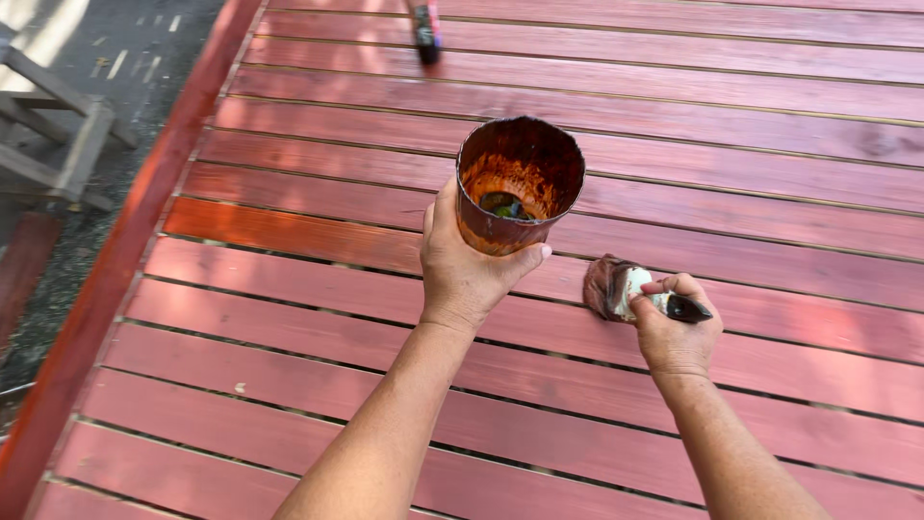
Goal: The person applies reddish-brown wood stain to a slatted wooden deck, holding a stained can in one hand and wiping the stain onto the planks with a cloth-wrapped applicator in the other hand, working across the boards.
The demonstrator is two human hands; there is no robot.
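Our left hand (pixel 467 270) wraps around the lower side of the stain-coated cup (pixel 518 183), which stands above the knuckles. Just right of it, our right hand (pixel 677 332) grips the paintbrush (pixel 626 289), its bristles pointing left onto the red deck boards (pixel 289 289).

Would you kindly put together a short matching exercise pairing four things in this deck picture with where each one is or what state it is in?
Things:
1. cup
2. paintbrush
3. wooden frame
4. dark object

Places or states:
A. lying far off on the slats, at the top edge
B. held in the left hand, stained inside
C. on the ground beyond the deck's edge
D. gripped by the right hand, bristles to the left

Pairs: 1-B, 2-D, 3-C, 4-A
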